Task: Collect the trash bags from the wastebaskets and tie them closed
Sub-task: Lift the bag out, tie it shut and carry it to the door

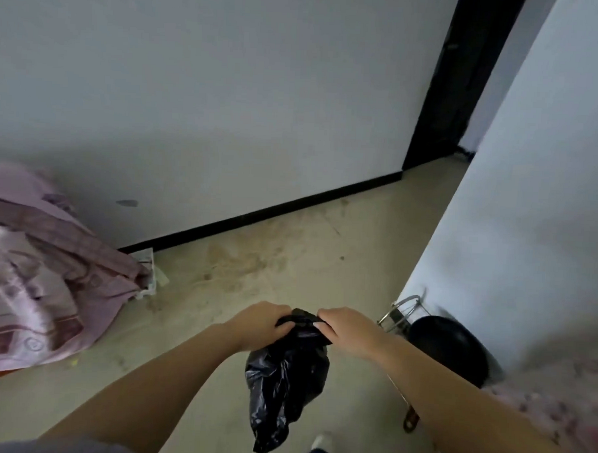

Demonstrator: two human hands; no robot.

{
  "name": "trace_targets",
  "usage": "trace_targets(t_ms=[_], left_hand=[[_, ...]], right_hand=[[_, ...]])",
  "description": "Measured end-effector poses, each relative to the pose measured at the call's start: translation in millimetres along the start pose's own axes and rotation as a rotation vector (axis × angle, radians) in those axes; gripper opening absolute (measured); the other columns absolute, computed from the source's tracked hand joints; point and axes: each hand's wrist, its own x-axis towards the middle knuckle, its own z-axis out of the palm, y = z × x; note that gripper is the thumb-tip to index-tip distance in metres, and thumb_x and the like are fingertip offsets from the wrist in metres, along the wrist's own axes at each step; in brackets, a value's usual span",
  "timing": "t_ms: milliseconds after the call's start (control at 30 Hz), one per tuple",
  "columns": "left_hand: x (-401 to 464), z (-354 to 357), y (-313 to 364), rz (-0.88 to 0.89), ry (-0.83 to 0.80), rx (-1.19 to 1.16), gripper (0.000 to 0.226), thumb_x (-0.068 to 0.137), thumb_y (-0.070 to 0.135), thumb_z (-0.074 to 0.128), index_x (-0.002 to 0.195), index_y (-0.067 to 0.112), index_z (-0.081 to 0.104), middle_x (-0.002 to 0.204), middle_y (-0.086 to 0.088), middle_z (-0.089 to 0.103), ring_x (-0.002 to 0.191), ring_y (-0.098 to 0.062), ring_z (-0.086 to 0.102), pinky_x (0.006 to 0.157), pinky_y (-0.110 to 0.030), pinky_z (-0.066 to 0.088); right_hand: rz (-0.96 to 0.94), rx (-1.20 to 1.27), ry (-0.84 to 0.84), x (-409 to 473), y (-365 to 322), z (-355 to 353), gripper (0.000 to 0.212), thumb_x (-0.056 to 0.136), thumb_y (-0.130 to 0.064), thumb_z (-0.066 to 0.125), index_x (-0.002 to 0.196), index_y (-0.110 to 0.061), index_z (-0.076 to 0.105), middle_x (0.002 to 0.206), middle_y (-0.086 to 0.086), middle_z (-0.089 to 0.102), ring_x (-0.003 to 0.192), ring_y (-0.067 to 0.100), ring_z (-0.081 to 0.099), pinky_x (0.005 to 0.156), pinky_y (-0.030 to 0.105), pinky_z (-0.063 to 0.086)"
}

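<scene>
Both hands, left hand (259,324) and right hand (349,329), grip the gathered top of a black trash bag (286,376), fingers curled around it; the bag hangs below.

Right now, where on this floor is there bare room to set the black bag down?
The widest bare floor lies ahead, between the pink bedding and the white wall corner, up to the black baseboard. It is crowded on the right, where a dark pan and a wire rack sit. Both the left hand and the right hand grip the trash bag.
</scene>
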Motion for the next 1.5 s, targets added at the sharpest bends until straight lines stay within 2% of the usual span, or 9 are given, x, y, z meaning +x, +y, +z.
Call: trace_targets(t_ms=[133,500,700,800,867,967,1133,1267,1500], left_hand=[[92,-34,-36,-0.032,-0.008,0.004,0.028,0.099,0.032,0.04,0.092,0.008,0.053,0.078,-0.004,0.052,0.071,-0.021,0.049,0.059,-0.029,0.034],[332,-138,-105,-0.035,-0.042,-0.015,0.027,0.099,0.031,0.039,0.098,0.009,0.056,0.074,0.001,0.052,0.065,-0.015,0.049,0.055,-0.023,0.034],[483,-184,-156,0.065,-0.104,0.004,0.027,0.098,0.032,0.04,0.097,0.01,0.056,0.081,-0.002,0.054,0.076,-0.022,0.055,0.069,-0.035,0.043],[554,-216,-177,0.114,-0.137,0.036,0.027,0.097,0.033,0.041,0.097,0.011,0.056,0.082,-0.002,0.055,0.076,-0.018,0.053,0.066,-0.029,0.038],[604,-239,-184,0.164,-0.145,0.048,0.027,0.097,0.031,0.042,0.098,0.009,0.057,0.084,-0.008,0.057,0.076,-0.018,0.052,0.065,-0.027,0.035],[673,-262,-181,0.257,-0.192,0.034,0.022,0.098,0.027,0.043,0.095,0.009,0.055,0.09,-0.014,0.062,0.081,-0.026,0.057,0.066,-0.027,0.034],[779,-275,-156,0.368,-0.274,0.045,0.025,0.098,0.024,0.043,0.101,0.004,0.056,0.097,-0.017,0.065,0.089,-0.03,0.062,0.069,-0.03,0.039],[877,-282,-137,0.377,-0.276,0.023,0.024,0.098,0.027,0.044,0.09,0.007,0.054,0.094,-0.02,0.065,0.087,-0.033,0.062,0.068,-0.032,0.041],[1030,-303,-82,0.363,-0.279,-0.015,0.027,0.099,0.027,0.042,0.098,0.003,0.054,0.097,-0.02,0.064,0.088,-0.033,0.061,0.068,-0.031,0.039]], right_hand=[[-0.007,-0.006,0.009,79,57,-33,0.025,0.101,-0.032,0.033,0.085,-0.015,0.042,0.087,0.014,0.059,0.07,0.025,0.047,0.063,0.033,0.031],[0.021,-0.017,0.004,273,212,-135,0.026,0.101,-0.03,0.034,0.081,-0.014,0.039,0.077,0.008,0.051,0.067,0.022,0.047,0.061,0.033,0.033],[0.146,0.045,0.078,375,299,-168,0.025,0.1,-0.029,0.034,0.08,-0.015,0.038,0.082,0.012,0.055,0.074,0.027,0.049,0.064,0.031,0.028],[0.231,0.105,0.114,421,336,-192,0.026,0.1,-0.03,0.034,0.08,-0.015,0.039,0.073,0.0,0.046,0.073,0.021,0.044,0.064,0.029,0.027],[0.292,0.133,0.154,447,361,-210,0.024,0.1,-0.029,0.035,0.082,-0.015,0.042,0.082,0.009,0.056,0.073,0.021,0.045,0.064,0.027,0.027],[0.387,0.166,0.194,471,403,-233,0.022,0.1,-0.027,0.036,0.087,-0.014,0.048,0.096,0.016,0.062,0.077,0.025,0.05,0.065,0.027,0.028],[0.504,0.212,0.198,493,489,-259,0.022,0.1,-0.025,0.037,0.09,-0.013,0.052,0.099,0.018,0.063,0.08,0.026,0.052,0.065,0.025,0.027],[0.519,0.201,0.185,517,574,-287,0.027,0.1,-0.025,0.038,0.093,-0.006,0.055,0.098,0.018,0.064,0.075,0.022,0.049,0.062,0.025,0.025],[0.475,0.23,0.169,547,723,-361,0.03,0.099,-0.033,0.037,0.11,-0.017,0.06,0.098,0.007,0.068,0.086,0.023,0.062,0.074,0.034,0.044]])
